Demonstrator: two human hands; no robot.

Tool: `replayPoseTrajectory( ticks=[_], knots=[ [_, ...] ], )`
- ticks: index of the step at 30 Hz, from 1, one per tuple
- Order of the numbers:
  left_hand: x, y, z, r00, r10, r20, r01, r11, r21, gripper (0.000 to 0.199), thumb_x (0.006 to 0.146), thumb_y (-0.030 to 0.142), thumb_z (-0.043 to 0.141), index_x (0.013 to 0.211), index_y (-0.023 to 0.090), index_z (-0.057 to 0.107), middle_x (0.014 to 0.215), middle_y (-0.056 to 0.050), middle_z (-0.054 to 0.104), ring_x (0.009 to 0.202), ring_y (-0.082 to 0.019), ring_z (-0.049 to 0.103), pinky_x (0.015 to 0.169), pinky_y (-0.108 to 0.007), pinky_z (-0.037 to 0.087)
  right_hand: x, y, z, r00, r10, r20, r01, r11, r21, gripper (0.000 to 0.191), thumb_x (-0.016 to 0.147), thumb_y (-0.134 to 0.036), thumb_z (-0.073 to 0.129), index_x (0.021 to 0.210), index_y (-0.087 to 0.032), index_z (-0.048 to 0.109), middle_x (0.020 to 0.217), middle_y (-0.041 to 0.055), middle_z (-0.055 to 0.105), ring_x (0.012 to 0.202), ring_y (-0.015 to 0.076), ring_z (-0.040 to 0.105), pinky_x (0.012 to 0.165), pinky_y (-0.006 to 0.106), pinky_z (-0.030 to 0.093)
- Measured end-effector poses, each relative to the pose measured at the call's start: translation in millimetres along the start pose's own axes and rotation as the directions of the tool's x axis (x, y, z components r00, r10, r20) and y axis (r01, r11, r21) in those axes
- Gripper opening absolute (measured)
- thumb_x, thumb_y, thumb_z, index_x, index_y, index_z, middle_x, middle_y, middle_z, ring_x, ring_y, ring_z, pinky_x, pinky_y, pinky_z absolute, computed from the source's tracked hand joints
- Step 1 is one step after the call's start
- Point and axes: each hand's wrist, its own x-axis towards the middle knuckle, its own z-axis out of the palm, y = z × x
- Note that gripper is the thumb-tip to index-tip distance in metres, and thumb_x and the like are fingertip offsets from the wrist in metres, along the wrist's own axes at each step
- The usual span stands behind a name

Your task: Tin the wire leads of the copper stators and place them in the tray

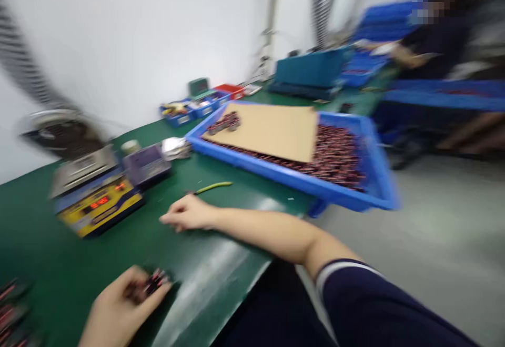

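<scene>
My left hand (pixel 118 305) is low on the left, its fingers closed around a small dark part with reddish pieces (pixel 156 280); blur hides the part's exact kind. Farther up the green table, my right hand (pixel 191 212) has curled fingers pressed together. Whatever lies between those fingertips, if anything, is hidden. Just beyond the right hand lies a thin yellow-green tool handle (pixel 215 186) whose near end is partly covered by the hand. More dark parts with red pieces (pixel 11 310) are heaped at the lower left edge, apart from the left hand.
Left of my right hand stands a yellow-and-blue soldering station (pixel 100 205) with a red display, beside a purple box (pixel 148 164). A large blue tray (pixel 276 176) holds many small dark-red parts under cardboard (pixel 272 131). Another person (pixel 437 47) sits at the back right.
</scene>
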Motion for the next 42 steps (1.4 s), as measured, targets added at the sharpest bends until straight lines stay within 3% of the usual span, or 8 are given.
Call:
replayPoseTrajectory(
  ticks=[1,3,6,12,20,29,34,42],
  knots=[
    [2,-2,-1.8,0.999,-0.038,0.016,0.038,0.999,0.004,0.040,0.052,0.047,0.082,0.061,0.018,0.056,0.052,0.004,0.051,0.051,-0.011,0.050,0.051,-0.024,0.043,-2,1,1,0.999,-0.018,0.049,0.017,1.000,0.019,0.023,0.084,-0.026,0.063,0.067,-0.011,0.060,0.055,-0.0039,0.056,0.048,0.0049,0.052,0.050,0.016,0.041],
    [9,-10,-6.2,0.970,-0.071,0.231,0.108,0.982,-0.152,0.037,0.057,0.042,0.080,0.073,0.015,0.060,0.057,0.003,0.055,0.051,-0.010,0.050,0.051,-0.022,0.041,-3,7,7,0.984,-0.071,0.162,0.062,0.996,0.059,0.020,0.082,-0.028,0.063,0.073,-0.010,0.061,0.058,-0.0016,0.058,0.049,0.0059,0.053,0.051,0.018,0.043],
    [26,-26,-12.1,0.973,-0.093,0.212,0.176,0.892,-0.416,0.036,0.061,0.039,0.077,0.076,0.011,0.059,0.061,0.001,0.057,0.051,-0.006,0.049,0.051,-0.019,0.039,1,24,21,0.945,-0.173,0.277,0.147,0.983,0.112,0.030,0.073,-0.029,0.071,0.094,-0.010,0.060,0.071,0.0019,0.063,0.058,0.0077,0.058,0.056,0.020,0.048],
    [35,-33,-7.7,0.948,-0.140,0.285,0.297,0.709,-0.640,0.032,0.057,0.032,0.076,0.067,0.012,0.054,0.047,0.006,0.049,0.041,-0.003,0.041,0.041,-0.015,0.026,-3,37,47,0.921,-0.313,0.233,0.312,0.949,0.042,0.053,0.077,-0.040,0.066,0.120,-0.011,0.051,0.080,0.0077,0.067,0.057,0.0111,0.059,0.053,0.025,0.051],
    [34,-36,-7.8,0.926,-0.139,0.351,0.350,0.665,-0.660,0.025,0.061,0.026,0.073,0.071,0.011,0.056,0.046,0.006,0.050,0.038,-0.002,0.040,0.039,-0.014,0.026,-6,34,57,0.905,-0.377,0.199,0.388,0.922,-0.018,0.047,0.082,-0.028,0.055,0.125,-0.013,0.047,0.069,0.0007,0.060,0.055,0.0104,0.056,0.054,0.025,0.051],
    [37,-39,-9.5,0.918,-0.136,0.372,0.362,0.671,-0.647,0.012,0.068,0.016,0.065,0.073,0.011,0.056,0.049,0.004,0.053,0.037,-0.003,0.043,0.038,-0.013,0.030,-5,35,56,0.818,-0.553,0.159,0.576,0.783,-0.235,0.034,0.083,-0.022,0.051,0.116,-0.015,0.057,0.067,0.0003,0.060,0.052,0.0084,0.054,0.051,0.022,0.048],
    [36,-40,-9.2,0.922,-0.135,0.363,0.353,0.679,-0.644,0.013,0.069,0.018,0.066,0.073,0.010,0.057,0.049,0.004,0.053,0.038,-0.003,0.043,0.038,-0.013,0.031,-6,34,54,0.814,-0.564,0.137,0.579,0.771,-0.266,0.034,0.082,-0.023,0.051,0.114,-0.016,0.060,0.066,0.0007,0.062,0.051,0.0088,0.055,0.050,0.022,0.048],
    [35,-34,-9.7,0.905,-0.102,0.414,0.370,0.670,-0.644,0.015,0.067,0.018,0.068,0.071,0.011,0.056,0.048,0.005,0.053,0.038,-0.003,0.045,0.037,-0.012,0.031,-5,33,56,0.844,-0.505,0.182,0.531,0.834,-0.151,0.030,0.082,-0.023,0.052,0.109,-0.014,0.061,0.061,-0.0008,0.057,0.049,0.0081,0.051,0.047,0.021,0.046]
  ],
)
